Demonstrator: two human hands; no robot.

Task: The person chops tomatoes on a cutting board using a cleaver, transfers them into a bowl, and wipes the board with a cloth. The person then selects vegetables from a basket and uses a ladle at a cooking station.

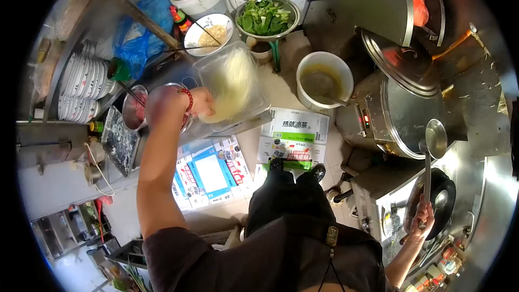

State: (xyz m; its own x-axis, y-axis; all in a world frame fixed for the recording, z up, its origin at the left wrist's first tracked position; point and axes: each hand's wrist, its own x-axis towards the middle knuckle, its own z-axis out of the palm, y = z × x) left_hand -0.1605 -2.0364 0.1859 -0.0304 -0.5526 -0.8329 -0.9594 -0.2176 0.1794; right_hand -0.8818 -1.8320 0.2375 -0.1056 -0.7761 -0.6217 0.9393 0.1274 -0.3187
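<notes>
My left hand (201,104), with a red bracelet at the wrist, is over the near left corner of a clear plastic bin (260,93). Its fingers are closed against pale, stringy food (236,81), partly blurred; what they grip is unclear. Beside the wrist is a metal bowl with red contents (135,109). In my right hand (423,219) is the handle of a long metal ladle (436,138), whose bowl is raised near the edge of a large round pot (408,116). A dark wok (440,205) sits by that hand.
Behind the bin are a bowl of chopped garlic-like food (211,35) and a basin of greens (265,17). A white bucket (324,80) stands in the middle. Flattened cartons (292,138) cover the floor at my feet. Stacked bowls (81,86) fill the left shelf.
</notes>
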